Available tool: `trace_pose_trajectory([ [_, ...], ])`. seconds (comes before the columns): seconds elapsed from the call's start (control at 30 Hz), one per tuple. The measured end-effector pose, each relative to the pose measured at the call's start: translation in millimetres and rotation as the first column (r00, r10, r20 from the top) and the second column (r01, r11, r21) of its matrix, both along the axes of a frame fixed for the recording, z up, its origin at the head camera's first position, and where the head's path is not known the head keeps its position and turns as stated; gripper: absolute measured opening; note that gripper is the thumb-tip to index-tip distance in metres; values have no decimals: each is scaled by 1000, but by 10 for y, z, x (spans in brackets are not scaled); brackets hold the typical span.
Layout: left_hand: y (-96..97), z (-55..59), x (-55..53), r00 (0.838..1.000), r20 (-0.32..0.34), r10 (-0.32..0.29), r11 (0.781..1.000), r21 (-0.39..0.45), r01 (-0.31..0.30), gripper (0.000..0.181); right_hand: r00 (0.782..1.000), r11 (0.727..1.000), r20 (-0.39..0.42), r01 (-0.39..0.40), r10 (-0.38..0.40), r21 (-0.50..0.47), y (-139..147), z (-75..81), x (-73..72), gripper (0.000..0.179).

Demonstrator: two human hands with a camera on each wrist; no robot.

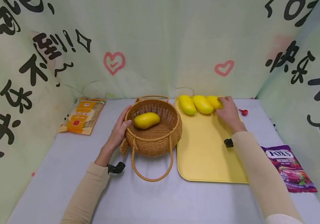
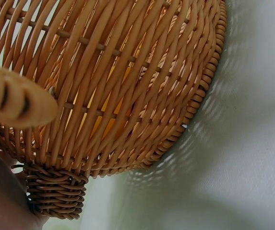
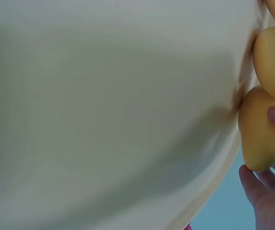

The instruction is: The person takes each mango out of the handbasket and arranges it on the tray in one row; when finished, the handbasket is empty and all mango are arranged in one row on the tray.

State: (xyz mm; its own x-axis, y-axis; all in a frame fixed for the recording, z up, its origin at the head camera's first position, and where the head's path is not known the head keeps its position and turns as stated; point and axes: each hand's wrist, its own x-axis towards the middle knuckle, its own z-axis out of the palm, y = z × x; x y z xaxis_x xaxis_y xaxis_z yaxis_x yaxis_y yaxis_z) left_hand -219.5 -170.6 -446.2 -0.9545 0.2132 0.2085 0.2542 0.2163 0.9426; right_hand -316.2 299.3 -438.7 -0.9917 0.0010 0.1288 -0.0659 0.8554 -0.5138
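Note:
My left hand point(image 1: 119, 127) holds the left side of a round wicker basket point(image 1: 154, 147), its thumb at the rim. Inside the basket lies one yellow mango point(image 1: 146, 120), which also shows through the weave in the left wrist view. At the far right corner of a yellow tray point(image 1: 202, 149), my right hand point(image 1: 229, 112) grips a mango point(image 1: 213, 101) between thumb and fingers. Two more mangoes, a left one point(image 1: 187, 105) and a middle one point(image 1: 203, 104), lie beside it along the tray's far edge. The right wrist view shows the gripped mango point(image 3: 259, 129) against its neighbour.
The basket's loop handle point(image 1: 152, 179) hangs forward onto the white table point(image 1: 137, 202). An orange grain packet point(image 1: 83, 116) lies at the back left. To the right are a purple Fox's candy bag point(image 1: 291, 169) and a small red wrapped candy point(image 1: 244, 112). Printed curtains enclose the table.

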Motion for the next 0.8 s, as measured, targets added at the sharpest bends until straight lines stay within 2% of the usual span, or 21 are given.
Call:
trace_pose_trajectory([
  [0.1, 16, 34, 16, 1000, 12, -14, 1000, 12, 14, 59, 1000, 1000, 0, -10, 10, -6, -17, -21, 18, 54],
  [0.27, 66, 230, 129, 1000, 23, -22, 1000, -3, 22, 60, 1000, 1000, -4, -17, 17, -9, -20, -63, 24, 53],
  [0.33, 75, 268, 148, 1000, 20, -23, 1000, -6, 23, 61, 1000, 1000, -7, -18, 18, -4, -17, -66, 20, 53],
  [0.57, 26, 38, 9, 1000, -1, -10, 1000, 1, 10, 58, 1000, 999, 4, -18, 18, 35, 2, 3, 36, 49],
  [0.8, 3, -9, -5, 1000, -10, 3, 1000, -2, -3, 58, 998, 998, -41, -49, 51, 47, -48, 176, 40, 46],
])
